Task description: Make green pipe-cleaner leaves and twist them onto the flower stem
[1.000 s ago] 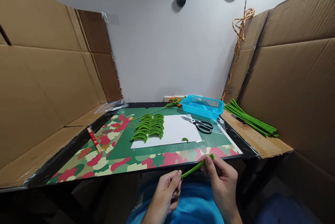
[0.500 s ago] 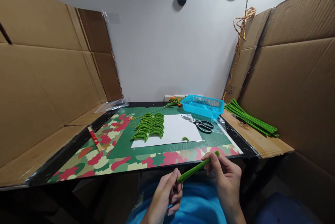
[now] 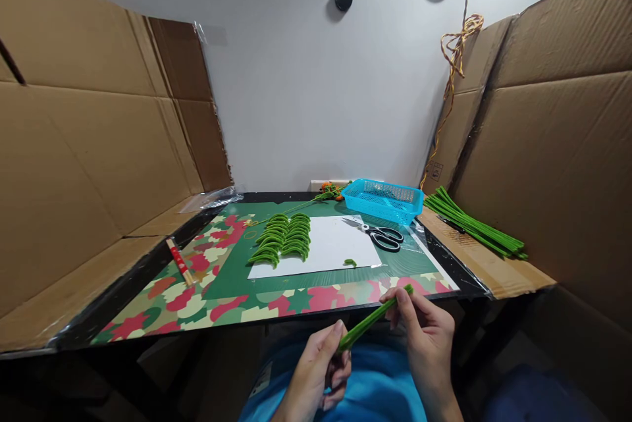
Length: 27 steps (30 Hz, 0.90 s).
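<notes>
The left hand (image 3: 320, 369) and right hand (image 3: 427, 326) each pinched one end of a green pipe cleaner (image 3: 372, 318). It looked light, fuzzy and easily bent, so gripping it near the ends seemed best.

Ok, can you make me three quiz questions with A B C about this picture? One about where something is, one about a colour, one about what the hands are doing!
1. Where do the scissors lie?
A. in the basket
B. on the table, in front of the basket
C. in a hand

2. What colour is the basket?
A. blue
B. red
C. yellow

3. How is the fuzzy green stick held?
A. by the left hand only
B. it lies on the white paper
C. by both hands, one at each end

Answers: 1 B, they lie flat beside the white paper. 2 A, its mesh walls are bright blue. 3 C, the left hand pinches the lower end, the right hand the upper.
</notes>
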Each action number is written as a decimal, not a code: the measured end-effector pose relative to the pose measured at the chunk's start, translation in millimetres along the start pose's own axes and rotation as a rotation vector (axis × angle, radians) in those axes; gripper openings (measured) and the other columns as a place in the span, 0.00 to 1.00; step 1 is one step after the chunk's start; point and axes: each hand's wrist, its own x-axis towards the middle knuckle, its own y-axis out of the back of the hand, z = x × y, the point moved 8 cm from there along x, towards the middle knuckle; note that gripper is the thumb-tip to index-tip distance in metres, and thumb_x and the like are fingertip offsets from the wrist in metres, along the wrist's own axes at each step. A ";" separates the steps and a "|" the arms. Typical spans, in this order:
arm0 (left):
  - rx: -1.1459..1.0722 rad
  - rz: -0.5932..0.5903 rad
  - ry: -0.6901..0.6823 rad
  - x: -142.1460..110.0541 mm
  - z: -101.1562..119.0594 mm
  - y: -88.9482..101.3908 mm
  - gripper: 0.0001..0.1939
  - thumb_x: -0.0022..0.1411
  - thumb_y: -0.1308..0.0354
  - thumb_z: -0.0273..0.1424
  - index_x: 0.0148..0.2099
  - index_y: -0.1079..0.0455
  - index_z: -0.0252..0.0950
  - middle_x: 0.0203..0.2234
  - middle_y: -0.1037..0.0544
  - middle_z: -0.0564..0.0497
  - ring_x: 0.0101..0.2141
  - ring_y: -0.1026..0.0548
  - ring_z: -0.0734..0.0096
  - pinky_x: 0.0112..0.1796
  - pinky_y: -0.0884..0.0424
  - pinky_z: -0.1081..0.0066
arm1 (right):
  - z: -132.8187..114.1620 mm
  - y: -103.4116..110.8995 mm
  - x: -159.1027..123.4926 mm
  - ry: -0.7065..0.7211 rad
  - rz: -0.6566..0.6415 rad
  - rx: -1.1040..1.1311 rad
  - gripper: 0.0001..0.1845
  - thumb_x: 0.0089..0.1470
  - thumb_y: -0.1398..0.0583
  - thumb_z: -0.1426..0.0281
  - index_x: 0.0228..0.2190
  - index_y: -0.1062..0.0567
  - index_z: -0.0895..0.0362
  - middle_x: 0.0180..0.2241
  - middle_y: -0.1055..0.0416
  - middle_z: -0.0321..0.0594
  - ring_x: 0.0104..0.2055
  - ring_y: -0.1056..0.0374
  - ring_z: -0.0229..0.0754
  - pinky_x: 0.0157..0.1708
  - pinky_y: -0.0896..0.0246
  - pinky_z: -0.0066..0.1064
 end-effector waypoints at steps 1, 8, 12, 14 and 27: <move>0.016 -0.004 -0.001 -0.8 -0.1 -1.2 0.39 0.48 0.39 0.72 0.28 0.41 0.39 0.13 0.43 0.64 0.12 0.54 0.86 0.13 0.57 0.79 | 0.5 -0.5 -0.1 -0.001 -0.002 0.005 0.19 0.65 0.35 0.57 0.31 0.15 0.60 0.20 0.30 0.37 0.22 0.35 0.37 0.21 0.39 0.26; 0.073 0.021 -0.114 -2.3 -1.2 -1.4 0.37 0.55 0.41 0.69 0.28 0.43 0.38 0.20 0.43 0.62 0.14 0.45 0.86 0.16 0.56 0.78 | 15.0 -1.9 0.8 -0.072 -0.033 0.105 0.18 0.65 0.35 0.58 0.33 0.15 0.60 0.22 0.28 0.39 0.22 0.35 0.37 0.22 0.38 0.26; 0.087 0.029 -0.115 -0.8 -2.5 -1.6 0.37 0.57 0.43 0.69 0.29 0.43 0.38 0.21 0.44 0.61 0.15 0.45 0.85 0.16 0.55 0.77 | 21.5 0.2 2.7 -0.102 -0.029 0.142 0.17 0.64 0.34 0.58 0.34 0.15 0.60 0.24 0.26 0.39 0.23 0.35 0.37 0.23 0.38 0.26; 0.083 0.014 -0.111 -1.3 -0.5 -4.6 0.37 0.57 0.43 0.69 0.29 0.44 0.38 0.21 0.43 0.61 0.14 0.46 0.85 0.16 0.55 0.77 | 23.6 0.6 3.1 -0.108 -0.031 0.143 0.17 0.64 0.34 0.58 0.34 0.15 0.60 0.25 0.26 0.40 0.23 0.35 0.37 0.23 0.39 0.26; 0.090 -0.051 -0.128 0.7 -5.2 -0.9 0.35 0.60 0.44 0.67 0.29 0.44 0.38 0.21 0.41 0.61 0.14 0.46 0.86 0.15 0.56 0.78 | 12.1 -3.0 5.2 -0.070 -0.052 0.019 0.21 0.63 0.35 0.55 0.31 0.14 0.58 0.22 0.29 0.39 0.24 0.35 0.38 0.24 0.40 0.26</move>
